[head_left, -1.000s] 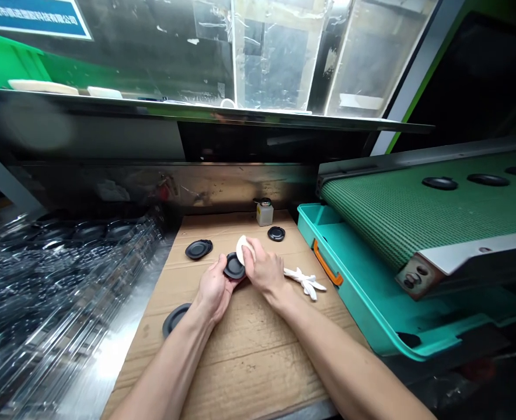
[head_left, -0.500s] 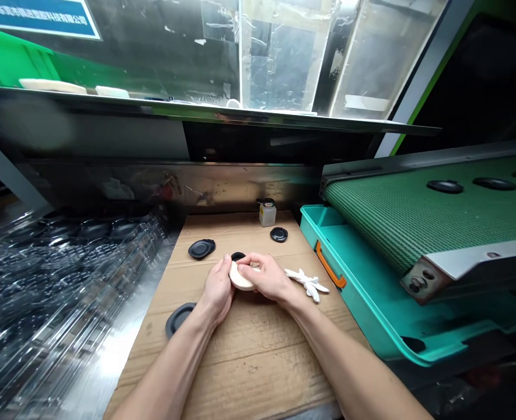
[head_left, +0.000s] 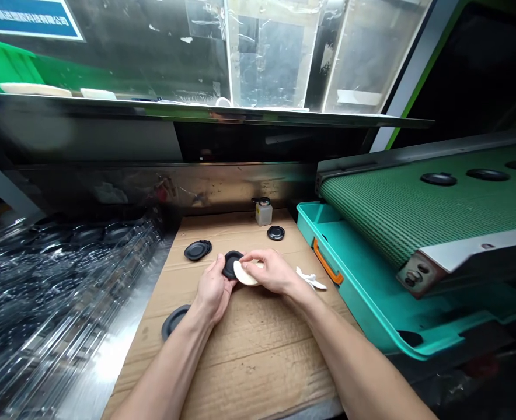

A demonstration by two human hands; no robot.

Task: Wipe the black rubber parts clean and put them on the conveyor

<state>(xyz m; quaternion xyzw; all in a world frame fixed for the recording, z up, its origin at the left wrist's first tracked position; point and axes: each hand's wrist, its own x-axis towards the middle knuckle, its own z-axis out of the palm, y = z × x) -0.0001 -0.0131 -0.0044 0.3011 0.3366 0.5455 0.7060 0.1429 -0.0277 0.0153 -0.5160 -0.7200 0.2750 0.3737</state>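
My left hand [head_left: 214, 286] is closed on the edge of a round black plastic lid [head_left: 230, 263], tilted above the cardboard. Pinched in my right hand [head_left: 273, 270] is a round cream-white pad [head_left: 244, 274], which overlaps the lower right part of that lid. Whether pad and lid press together I cannot tell. Around them on the cardboard [head_left: 244, 361] lie more black lids: a stacked-looking group [head_left: 197, 250] at the far left, one lid [head_left: 276, 233] at the far right, and another [head_left: 174, 322] partly behind my left forearm. White gloves [head_left: 311, 279] lie beside my right wrist.
A small translucent bottle [head_left: 264, 212] stands at the back of the cardboard. On the right, a teal bin [head_left: 358, 303] sits below a green conveyor belt [head_left: 380, 204] carrying several black lids. Clear plastic trays [head_left: 65, 291] are stacked left. A metal ledge [head_left: 197, 114] crosses above.
The pad has shifted right and away from my left hand, with my right hand. More of the black lid now shows. The whole view has moved slightly.
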